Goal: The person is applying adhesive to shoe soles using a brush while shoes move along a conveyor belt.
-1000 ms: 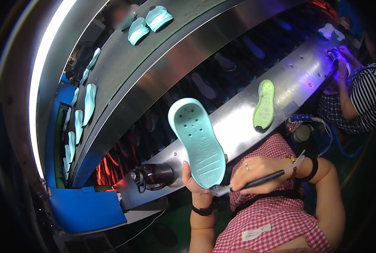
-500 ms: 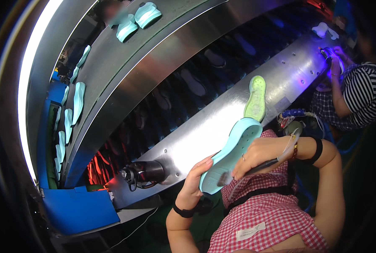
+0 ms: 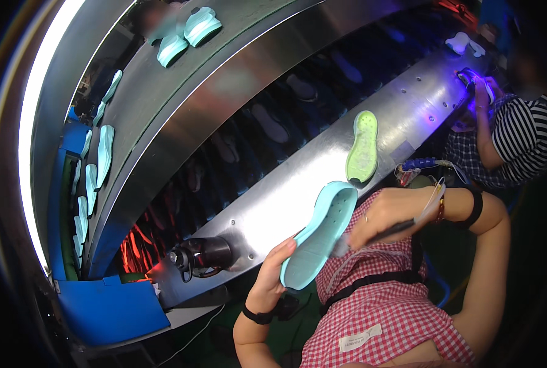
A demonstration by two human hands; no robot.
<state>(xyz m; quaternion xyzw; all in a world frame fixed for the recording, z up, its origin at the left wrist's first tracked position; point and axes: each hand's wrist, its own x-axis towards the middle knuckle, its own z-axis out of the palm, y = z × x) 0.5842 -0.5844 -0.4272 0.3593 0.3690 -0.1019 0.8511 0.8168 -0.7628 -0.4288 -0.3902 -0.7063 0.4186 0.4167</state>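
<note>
A turquoise shoe sole (image 3: 316,242) is gripped along its left edge, near the heel end, by my left hand (image 3: 274,274). Its hollow inner side faces up, with small holes toward the far end. To the right of it, my right hand (image 3: 376,222) is closed around a brush (image 3: 396,231) with a dark handle and a thin clear tube. The pale bristles are blurred by the sole's right edge; whether they touch it I cannot tell. Just beyond lies a yellow-green sole (image 3: 362,147) on the metal table (image 3: 298,190).
A black bottle (image 3: 207,254) lies on the table at the left. Behind it curves a conveyor (image 3: 163,92) carrying several turquoise soles (image 3: 105,153). Racked shoe parts (image 3: 270,119) sit below the conveyor. At the far right, a person in a striped top (image 3: 522,132) handles a shoe part under violet light.
The brush has come from the heel area inside the turquoise sole to its right edge, moving with my right hand. My left hand has shifted the sole slightly left and down.
</note>
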